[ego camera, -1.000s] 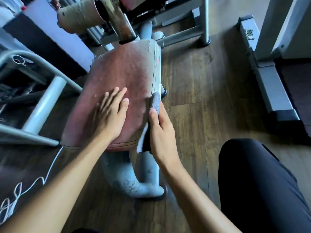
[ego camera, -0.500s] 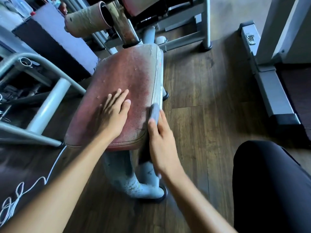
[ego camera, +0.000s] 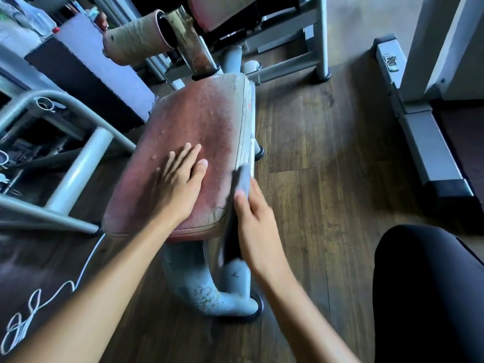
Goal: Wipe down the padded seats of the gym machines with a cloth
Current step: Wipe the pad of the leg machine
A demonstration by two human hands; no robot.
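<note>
A worn red padded seat (ego camera: pixel 207 121) of a gym machine stands on a pale blue post in the middle of the view. My left hand (ego camera: pixel 175 187) lies flat on the seat's near half, fingers straight and spread. My right hand (ego camera: pixel 252 218) presses a dark grey cloth (ego camera: pixel 242 179) against the seat's right side edge; the fingers lie along the cloth and the thumb points up. Most of the cloth hangs down hidden between my palm and the seat's side.
A roller pad (ego camera: pixel 136 40) and a rusty post (ego camera: pixel 195 48) rise behind the seat. Grey frame tubes (ego camera: pixel 81 163) stand to the left, another machine's base (ego camera: pixel 424 137) to the right. A white cord (ego camera: pixel 34 307) lies on the wooden floor; my dark-clad knee (ego camera: pixel 429 292) is bottom right.
The right hand and cloth slid slightly up and forward along the seat's right edge. The left hand stayed flat on the seat. The camera view shifted a little.
</note>
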